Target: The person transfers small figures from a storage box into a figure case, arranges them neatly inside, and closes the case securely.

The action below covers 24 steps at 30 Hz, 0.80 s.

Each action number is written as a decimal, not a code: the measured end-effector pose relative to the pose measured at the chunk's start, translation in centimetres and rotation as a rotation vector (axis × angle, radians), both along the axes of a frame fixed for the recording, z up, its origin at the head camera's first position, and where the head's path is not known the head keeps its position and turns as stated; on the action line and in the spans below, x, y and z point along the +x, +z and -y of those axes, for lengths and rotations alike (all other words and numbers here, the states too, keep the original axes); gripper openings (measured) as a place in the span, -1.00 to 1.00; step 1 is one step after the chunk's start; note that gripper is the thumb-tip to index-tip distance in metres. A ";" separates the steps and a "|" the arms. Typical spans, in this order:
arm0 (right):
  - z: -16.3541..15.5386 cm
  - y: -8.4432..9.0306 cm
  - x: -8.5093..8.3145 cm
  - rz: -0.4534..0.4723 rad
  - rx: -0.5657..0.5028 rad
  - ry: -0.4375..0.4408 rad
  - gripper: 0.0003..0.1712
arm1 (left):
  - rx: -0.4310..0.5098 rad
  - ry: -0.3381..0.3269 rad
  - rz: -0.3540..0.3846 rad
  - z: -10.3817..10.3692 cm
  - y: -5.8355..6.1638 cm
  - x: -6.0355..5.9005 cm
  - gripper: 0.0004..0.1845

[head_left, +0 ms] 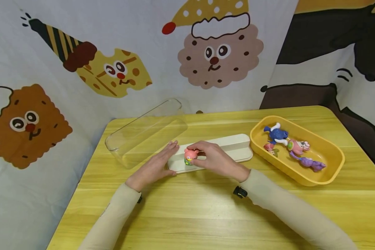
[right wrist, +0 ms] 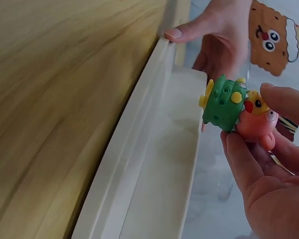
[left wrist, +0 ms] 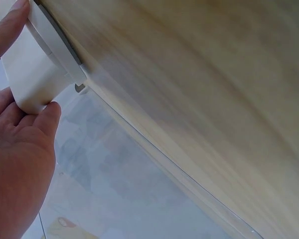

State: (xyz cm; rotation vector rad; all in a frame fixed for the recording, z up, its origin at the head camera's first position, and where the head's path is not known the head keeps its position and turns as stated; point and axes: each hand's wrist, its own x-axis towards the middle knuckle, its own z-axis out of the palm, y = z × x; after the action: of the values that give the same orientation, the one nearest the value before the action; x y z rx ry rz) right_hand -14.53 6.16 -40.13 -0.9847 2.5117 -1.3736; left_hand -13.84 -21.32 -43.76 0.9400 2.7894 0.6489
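My right hand [head_left: 220,161] pinches a small toy figurine [head_left: 190,157] between thumb and fingers. The figurine has a pink head with round ears, a yellow muzzle and a green body, which points toward the stand in the right wrist view [right wrist: 224,104]. It is over the left part of a long white stepped stand [head_left: 239,149]. Around the left end of that stand, my left hand [head_left: 154,165] has its thumb on the front edge and fingers at the back edge, as the left wrist view shows on the stand's end [left wrist: 35,64].
A long clear plastic cover [head_left: 143,139] sits behind my left hand. At the right, a yellow bin [head_left: 287,170] holds several toy figures, among them a blue one [head_left: 278,133], a pink one [head_left: 297,147] and a purple one [head_left: 310,163]. A printed cloth [head_left: 162,62] hangs behind the wooden table [head_left: 193,211].
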 end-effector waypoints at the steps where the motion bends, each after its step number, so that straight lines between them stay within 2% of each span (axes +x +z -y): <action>1: 0.3 -0.1 0.0 -0.004 0.003 0.004 -0.53 | 0.001 -0.002 0.000 0.0 0.0 0.0 0.03; 10: 1.9 -0.9 -0.5 -0.032 0.040 0.035 -0.55 | 0.019 -0.007 0.035 0.0 -0.1 -0.1 0.03; 21: 3.3 -1.7 -0.5 -0.099 0.122 0.065 -0.62 | 0.044 -0.033 -0.003 0.2 -0.1 -0.2 0.04; 24: 3.6 -1.8 -0.4 -0.113 0.137 0.072 -0.62 | 0.054 -0.046 0.006 0.4 -0.1 -0.3 0.03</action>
State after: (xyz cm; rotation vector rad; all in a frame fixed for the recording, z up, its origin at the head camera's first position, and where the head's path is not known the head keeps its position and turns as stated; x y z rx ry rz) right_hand -14.94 2.54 -41.91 -1.1420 2.5820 -1.1392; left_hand -14.16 -21.75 -43.89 1.0071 2.7495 0.7221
